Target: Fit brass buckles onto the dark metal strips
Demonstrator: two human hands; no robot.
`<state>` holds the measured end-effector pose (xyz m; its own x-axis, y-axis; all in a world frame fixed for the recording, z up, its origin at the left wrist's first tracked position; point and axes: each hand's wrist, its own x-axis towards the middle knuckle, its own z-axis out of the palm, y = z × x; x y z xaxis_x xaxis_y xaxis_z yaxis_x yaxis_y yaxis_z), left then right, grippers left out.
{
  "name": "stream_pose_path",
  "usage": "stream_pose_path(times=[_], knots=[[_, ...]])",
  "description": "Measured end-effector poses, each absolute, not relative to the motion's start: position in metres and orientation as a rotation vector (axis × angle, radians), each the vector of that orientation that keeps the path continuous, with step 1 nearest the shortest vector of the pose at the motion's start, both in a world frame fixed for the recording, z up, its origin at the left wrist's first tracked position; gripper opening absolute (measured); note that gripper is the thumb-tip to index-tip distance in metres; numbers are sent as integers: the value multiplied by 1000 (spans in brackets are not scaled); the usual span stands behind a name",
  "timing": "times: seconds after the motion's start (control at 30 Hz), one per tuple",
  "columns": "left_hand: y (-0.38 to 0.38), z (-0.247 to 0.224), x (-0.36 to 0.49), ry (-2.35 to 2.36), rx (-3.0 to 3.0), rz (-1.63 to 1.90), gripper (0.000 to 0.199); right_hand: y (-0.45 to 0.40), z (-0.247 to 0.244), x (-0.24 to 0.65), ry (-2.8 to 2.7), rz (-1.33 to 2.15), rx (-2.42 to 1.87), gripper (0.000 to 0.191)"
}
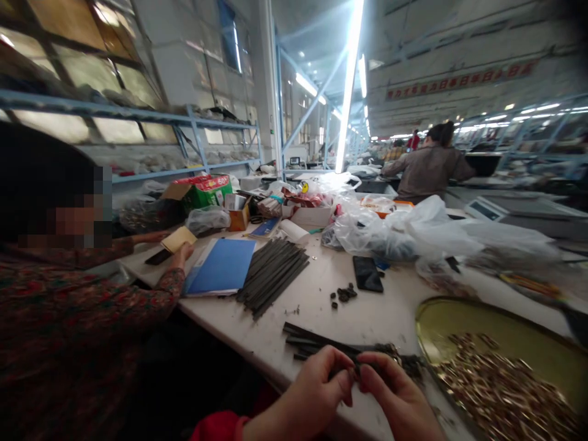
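Note:
At the table's near edge, my left hand (320, 384) and my right hand (390, 389) meet fingertip to fingertip, both closed in a pinch. Whatever is between the fingers is small and dark, mostly hidden by them. Just behind the hands lie several dark flat strips (316, 340), some with metal pieces (392, 350) at their right ends. On my right a large gold-coloured tray (425, 324) holds a heap of small shiny metal buckles or rings (509, 386). A few small dark loops (346, 293) sit farther back.
A black phone (367, 274), a stack of long dark strips (273, 275) and a blue folder (220, 266) lie on the white table (321, 312). Plastic bags (390, 229) and boxes (206, 191) crowd its far side. A co-worker (92, 312) sits at left; another person (427, 165) stands beyond.

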<state>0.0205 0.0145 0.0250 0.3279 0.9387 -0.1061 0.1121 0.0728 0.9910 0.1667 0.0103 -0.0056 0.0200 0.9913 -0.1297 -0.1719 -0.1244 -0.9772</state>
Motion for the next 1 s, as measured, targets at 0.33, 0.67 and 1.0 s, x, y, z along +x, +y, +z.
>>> stream_pose_path(times=[0.33, 0.67, 1.0], knots=[[10, 34, 21, 824, 1183, 801, 35, -10, 12, 159, -1020, 1321, -1199, 28], [0, 31, 16, 974, 1327, 780, 24, -27, 14, 162, -965, 1400, -1138, 21], [-5, 22, 14, 1236, 1555, 700, 23, -37, 3, 153, -629, 1849, -803, 29]])
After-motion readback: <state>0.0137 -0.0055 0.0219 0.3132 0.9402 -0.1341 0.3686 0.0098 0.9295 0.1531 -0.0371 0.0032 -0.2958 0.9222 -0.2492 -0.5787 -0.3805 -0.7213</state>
